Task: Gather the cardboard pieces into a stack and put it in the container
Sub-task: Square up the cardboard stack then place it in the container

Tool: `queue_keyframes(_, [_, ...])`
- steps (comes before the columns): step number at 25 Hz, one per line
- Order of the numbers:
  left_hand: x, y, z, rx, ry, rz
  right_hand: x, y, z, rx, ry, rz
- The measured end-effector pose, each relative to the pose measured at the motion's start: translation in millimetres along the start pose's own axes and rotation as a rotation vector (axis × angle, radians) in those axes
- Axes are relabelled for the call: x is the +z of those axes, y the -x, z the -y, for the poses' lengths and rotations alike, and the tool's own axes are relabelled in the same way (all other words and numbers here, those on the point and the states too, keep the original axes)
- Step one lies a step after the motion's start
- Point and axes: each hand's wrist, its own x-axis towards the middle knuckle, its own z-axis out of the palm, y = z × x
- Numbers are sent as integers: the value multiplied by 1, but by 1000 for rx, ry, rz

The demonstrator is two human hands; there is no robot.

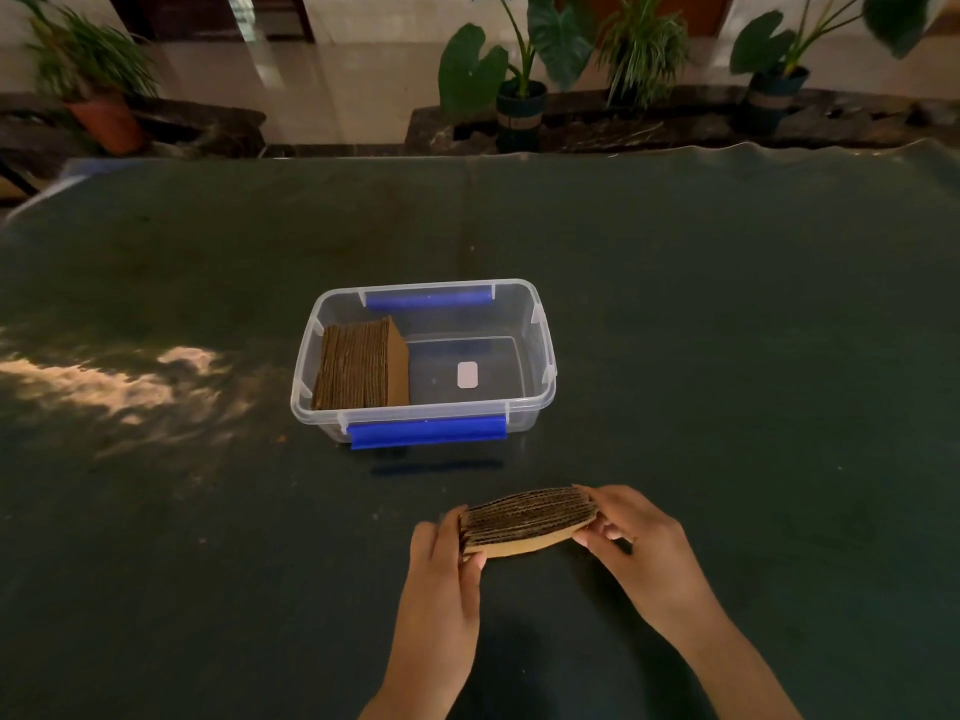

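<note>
A stack of brown corrugated cardboard pieces (525,520) is held on edge just above the dark table, near me. My left hand (445,550) grips its left end and my right hand (626,530) grips its right end. Beyond it stands a clear plastic container (543,350) with blue clips on its front and back rims. Another stack of cardboard pieces (361,363) stands on edge inside the container, against its left wall. The container's right half holds only a white label on the floor.
The dark green table (727,330) stretches wide on all sides. A patch of sunlight (104,381) falls on its left part. Potted plants (519,96) line a ledge beyond the far edge.
</note>
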Motion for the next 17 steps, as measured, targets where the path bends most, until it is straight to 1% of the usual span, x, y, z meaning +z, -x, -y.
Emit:
queue_keyframes(3, [3, 1, 1, 17, 11, -6, 2, -1, -1, 19, -8, -5])
queue_keyframes(5, [7, 0, 0, -10, 4, -12, 7, -1, -3, 32, 0, -24])
queue_keyframes(8, [12, 1, -1, -24, -117, -75, 14, 2, -5, 46, 25, -37])
queue_keyframes(10, [16, 3, 2, -5, -145, -110, 18, 4, -6, 57, 46, -34])
queue_keyframes(15, [27, 3, 11, 44, -110, -205, 26, 7, -9, 49, 95, -41])
queue_keyframes(17, [26, 5, 11, 57, -62, -205, 22, 8, -9, 41, 75, -39])
